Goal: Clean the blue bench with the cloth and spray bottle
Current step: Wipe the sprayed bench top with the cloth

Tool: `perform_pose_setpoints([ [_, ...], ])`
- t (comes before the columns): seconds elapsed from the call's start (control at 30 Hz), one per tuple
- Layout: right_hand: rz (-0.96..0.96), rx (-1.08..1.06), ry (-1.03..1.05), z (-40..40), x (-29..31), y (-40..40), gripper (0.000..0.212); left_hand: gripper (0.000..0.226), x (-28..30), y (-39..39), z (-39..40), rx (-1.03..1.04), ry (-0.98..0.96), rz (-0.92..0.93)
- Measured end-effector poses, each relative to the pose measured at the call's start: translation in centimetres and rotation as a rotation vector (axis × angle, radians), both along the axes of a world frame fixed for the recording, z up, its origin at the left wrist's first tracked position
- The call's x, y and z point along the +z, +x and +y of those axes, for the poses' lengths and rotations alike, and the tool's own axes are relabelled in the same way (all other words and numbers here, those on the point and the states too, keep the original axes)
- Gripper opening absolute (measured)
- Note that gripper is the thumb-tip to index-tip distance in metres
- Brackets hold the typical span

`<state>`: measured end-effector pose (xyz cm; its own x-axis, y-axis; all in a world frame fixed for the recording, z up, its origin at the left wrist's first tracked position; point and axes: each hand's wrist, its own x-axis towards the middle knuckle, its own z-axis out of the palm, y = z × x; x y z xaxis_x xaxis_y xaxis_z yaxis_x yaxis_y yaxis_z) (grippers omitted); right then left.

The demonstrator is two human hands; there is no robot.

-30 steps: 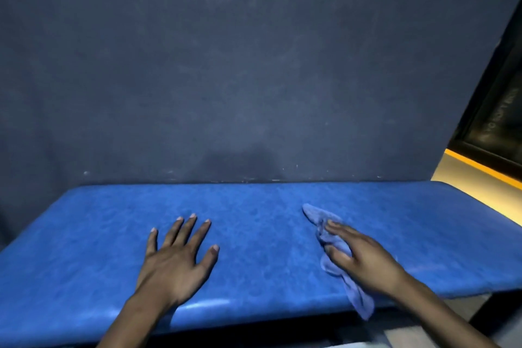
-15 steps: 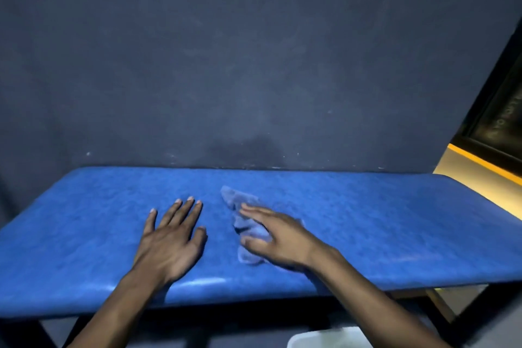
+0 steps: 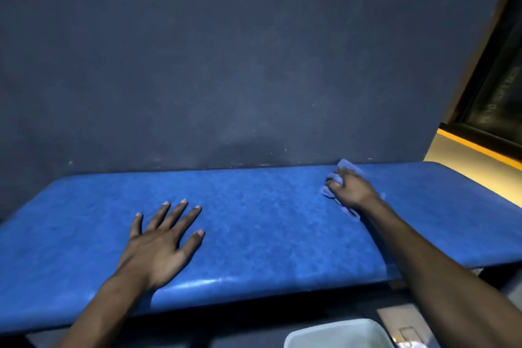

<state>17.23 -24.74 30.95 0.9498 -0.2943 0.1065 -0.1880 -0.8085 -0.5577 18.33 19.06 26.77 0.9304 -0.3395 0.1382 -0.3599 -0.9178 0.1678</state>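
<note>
Bare surface (image 3: 268, 223) lies open between the flat left hand (image 3: 161, 246) and the right hand (image 3: 348, 188); the wall (image 3: 226, 65) blocks the far edge

A dark grey wall (image 3: 226, 65) fills the view before me. A pale bin (image 3: 339, 333) sits low down, and a yellow ledge (image 3: 480, 150) shows far right.

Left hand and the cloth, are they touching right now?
Apart. The head view shows the left hand flat on the blue bench, with a wide stretch of bare bench separating it from the cloth under the right hand.
</note>
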Motion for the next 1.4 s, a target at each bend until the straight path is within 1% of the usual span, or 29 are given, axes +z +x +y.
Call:
perform_pose_setpoints([
  [0.07,0.024,0.107,-0.079,3.0,-0.4,0.9,0.028,0.069,0.1,0.0,0.0,-0.004,0.01,0.012],
  [0.17,-0.002,0.361,-0.132,7.2,-1.0,-2.4,0.043,0.068,0.1,-0.1,0.7,-0.007,0.006,0.018],
  [0.2,-0.013,0.409,-0.118,7.4,-1.1,-4.2,0.049,0.069,0.2,-0.1,0.9,-0.007,0.014,0.021],
  [0.27,-0.004,0.415,-0.141,4.9,-1.3,-7.8,0.055,0.07,0.3,-0.2,0.6,-0.008,0.024,0.033],
  [0.33,-0.033,0.333,-0.157,0.9,-1.6,-10.1,0.053,0.07,0.4,-0.2,0.4,-0.017,0.019,0.034],
  [0.37,-0.043,0.254,-0.156,-1.1,-1.5,-10.5,0.051,0.069,0.4,-0.2,0.3,-0.018,0.026,0.035],
  [0.47,-0.06,0.008,-0.176,-4.8,-0.6,-8.4,0.043,0.067,0.4,0.0,0.0,-0.037,0.041,0.027],
  [0.53,-0.041,-0.103,-0.131,-4.3,0.1,-5.1,0.039,0.068,0.4,0.0,-0.2,-0.074,0.034,0.03],
  [0.6,-0.028,-0.128,-0.078,-2.2,0.1,-1.4,0.032,0.069,0.5,0.1,-0.3,-0.1,0.036,0.03],
  [0.67,-0.011,-0.048,-0.108,1.1,-0.3,1.2,0.029,0.068,0.5,0.2,-0.2,-0.105,0.039,0.029],
  [0.73,0.003,0.159,-0.154,4.8,-0.9,1.6,0.03,0.066,0.6,0.3,0.1,-0.108,0.03,0.039],
  [0.83,-0.023,0.394,-0.152,7.8,-1.2,-3.2,0.048,0.065,0.7,0.3,0.2,-0.116,0.02,0.081],
  [0.87,-0.046,0.458,-0.139,7.9,-1.2,-5.5,0.05,0.069,0.8,0.3,0.3,-0.11,0.017,0.108],
  [0.93,-0.07,0.499,-0.122,6.1,-1.4,-9.7,0.048,0.083,1.4,0.6,0.1,-0.091,0.021,0.175],
  [1.0,-0.111,0.421,-0.107,2.6,-1.8,-12.5,0.046,0.096,2.3,0.9,-1.3,-0.051,0.048,0.235],
  [1.03,-0.127,0.343,-0.101,0.5,-1.9,-13.2,0.044,0.1,2.7,1.0,-2.4,-0.036,0.067,0.25],
  [1.07,-0.14,0.245,-0.096,-1.7,-2.1,-13.5,0.042,0.102,2.9,1.0,-4.2,-0.045,0.086,0.248],
  [1.13,-0.163,0.065,-0.094,-5.7,-1.9,-13.6,0.043,0.103,2.6,0.6,-8.7,-0.137,0.095,0.208],
  [1.17,-0.153,-0.009,-0.09,-7.1,-1.4,-13.4,0.04,0.099,2.2,0.4,-11.2,-0.191,0.084,0.188],
  [1.23,-0.093,-0.123,-0.094,-8.8,-0.7,-11.8,0.029,0.085,1.6,0.0,-15.6,-0.256,0.059,0.169],
  [1.27,-0.077,-0.172,-0.086,-9.5,-0.4,-10.5,0.027,0.079,1.5,-0.2,-17.3,-0.276,0.058,0.164],
  [1.3,-0.079,-0.215,-0.067,-9.9,-0.3,-9.0,0.031,0.075,1.4,-0.3,-18.4,-0.293,0.065,0.16],
  [1.37,-0.088,-0.267,-0.058,-11.0,-0.5,-5.7,0.046,0.071,1.2,-0.3,-19.3,-0.317,0.077,0.15],
  [1.4,-0.065,-0.277,-0.059,-11.6,-0.7,-3.9,0.047,0.07,1.1,-0.2,-19.2,-0.32,0.072,0.14],
])
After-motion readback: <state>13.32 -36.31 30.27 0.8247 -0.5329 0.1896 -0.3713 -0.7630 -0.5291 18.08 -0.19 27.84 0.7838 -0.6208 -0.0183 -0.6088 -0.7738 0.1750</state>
